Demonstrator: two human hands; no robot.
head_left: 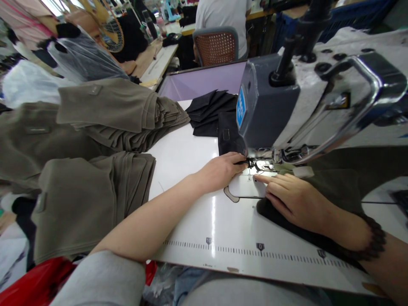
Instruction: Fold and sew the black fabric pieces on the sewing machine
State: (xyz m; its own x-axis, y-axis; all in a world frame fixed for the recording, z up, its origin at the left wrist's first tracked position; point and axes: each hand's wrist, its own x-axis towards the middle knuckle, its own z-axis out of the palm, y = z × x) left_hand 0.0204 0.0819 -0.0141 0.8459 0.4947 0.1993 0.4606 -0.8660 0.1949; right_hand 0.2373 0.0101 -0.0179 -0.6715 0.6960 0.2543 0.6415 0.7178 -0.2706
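Note:
A sewing machine (pixel 270 102) stands over the white table, its presser foot (pixel 253 163) lowered near the metal needle plate (pixel 245 187). Left of the foot is my left hand (pixel 221 172), thumb and fingers closed on a small dark bit of black fabric (pixel 242 162). Just behind that hand lies a black fabric piece (pixel 227 135) with a small stitched rectangle. My right hand (pixel 293 197) has its fingers stretched out, the index fingertip on the plate. Under its palm and wrist runs a dark fabric piece (pixel 287 221); olive fabric (pixel 338 187) lies behind it.
Stacks of olive-brown fabric pieces (pixel 127 114) (pixel 95 199) cover the left side. More black pieces (pixel 210 110) lie at the back. A ruler scale (pixel 236 250) runs along the table's front edge. Beyond, a person sits on a chair (pixel 216 44).

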